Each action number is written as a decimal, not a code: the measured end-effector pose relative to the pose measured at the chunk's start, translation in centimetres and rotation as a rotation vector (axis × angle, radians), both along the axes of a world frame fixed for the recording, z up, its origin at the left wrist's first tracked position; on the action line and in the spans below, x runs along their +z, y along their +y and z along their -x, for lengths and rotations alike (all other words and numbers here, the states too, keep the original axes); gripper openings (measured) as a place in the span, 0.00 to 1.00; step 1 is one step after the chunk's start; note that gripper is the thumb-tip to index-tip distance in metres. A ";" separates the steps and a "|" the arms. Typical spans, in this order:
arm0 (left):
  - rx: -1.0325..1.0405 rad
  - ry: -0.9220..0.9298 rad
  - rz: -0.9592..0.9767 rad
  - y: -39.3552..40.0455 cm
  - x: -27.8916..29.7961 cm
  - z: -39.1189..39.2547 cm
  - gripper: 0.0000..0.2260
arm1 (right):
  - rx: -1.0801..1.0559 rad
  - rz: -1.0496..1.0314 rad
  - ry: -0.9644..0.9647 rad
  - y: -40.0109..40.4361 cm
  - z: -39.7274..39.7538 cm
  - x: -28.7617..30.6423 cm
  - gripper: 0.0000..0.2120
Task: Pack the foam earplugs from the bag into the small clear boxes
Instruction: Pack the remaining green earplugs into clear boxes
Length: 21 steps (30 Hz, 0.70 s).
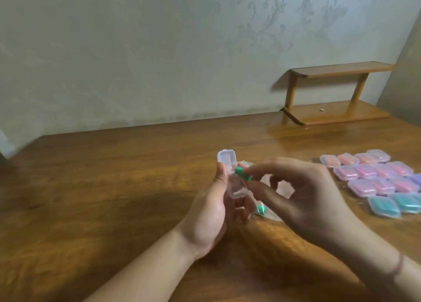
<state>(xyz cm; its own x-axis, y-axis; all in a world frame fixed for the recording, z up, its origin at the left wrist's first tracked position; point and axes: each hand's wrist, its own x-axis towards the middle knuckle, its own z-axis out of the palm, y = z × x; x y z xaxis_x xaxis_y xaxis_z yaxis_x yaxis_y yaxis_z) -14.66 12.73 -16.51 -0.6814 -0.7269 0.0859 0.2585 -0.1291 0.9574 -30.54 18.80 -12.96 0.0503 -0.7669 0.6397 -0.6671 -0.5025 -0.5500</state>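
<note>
Two hands meet above the wooden table (114, 187): the left hand (211, 212) is curled around an open clear box (230, 176) with its lid raised, and the right hand (303, 197) pinches a green earplug (311, 175) at its fingertips, just beside the box's mouth. Below the right fingers lies the clear bag (268, 212) with another green plug (261, 210) inside. Farther to that hand's right sit rows of filled boxes (378, 178), orange, pink, purple and teal; no writing is legible anywhere.

Wooden table (114, 187), closed filled boxes (376, 178) in rows right, small wooden shelf (337, 112) far right, perhaps a clear bag (273, 215).

Filled boxes (407, 183) cut off rightward
</note>
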 end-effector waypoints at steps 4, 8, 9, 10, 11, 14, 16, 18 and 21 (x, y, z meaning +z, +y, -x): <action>-0.030 0.018 -0.077 0.3 0.3 0.3 0.23 | -0.051 0.187 0.290 -0.9 -0.8 -1.4 0.07; -0.056 0.050 -0.145 0.2 0.2 0.2 0.25 | -0.054 0.183 0.333 -0.9 -1.0 -1.7 0.08; -0.054 0.062 -0.163 0.1 0.1 0.1 0.25 | -0.040 0.168 0.333 -0.8 -1.1 -1.9 0.09; -0.052 0.078 -0.187 0.0 0.0 0.1 0.26 | -0.031 0.157 0.341 -0.8 -1.1 -1.9 0.10; -0.056 0.101 -0.220 0.0 -0.1 0.1 0.26 | -0.025 0.151 0.348 -0.8 -1.1 -1.9 0.10; -0.081 0.164 -0.294 -0.4 -0.3 0.1 0.26 | -0.024 0.160 0.313 -0.5 -0.5 -1.0 0.12; -0.058 0.177 -0.340 -0.6 0.0 -0.1 0.25 | -0.084 0.181 0.241 -0.1 0.9 0.4 0.11; -0.001 0.202 -0.400 -0.9 0.4 -0.2 0.23 | -0.227 0.203 0.097 0.4 3.4 1.5 0.07; 0.076 0.272 -0.479 -1.4 0.7 -0.4 0.23 | -0.417 0.006 -0.102 0.9 8.1 2.2 0.10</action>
<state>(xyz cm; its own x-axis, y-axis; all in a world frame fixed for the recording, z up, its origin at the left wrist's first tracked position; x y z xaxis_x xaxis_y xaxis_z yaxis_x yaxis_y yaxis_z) -14.24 11.31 -15.77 -0.6247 -0.7743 -0.1011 0.5135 -0.5049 0.6938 -38.60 19.73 -10.75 -0.3271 -0.7047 0.6296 -0.7563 -0.2043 -0.6215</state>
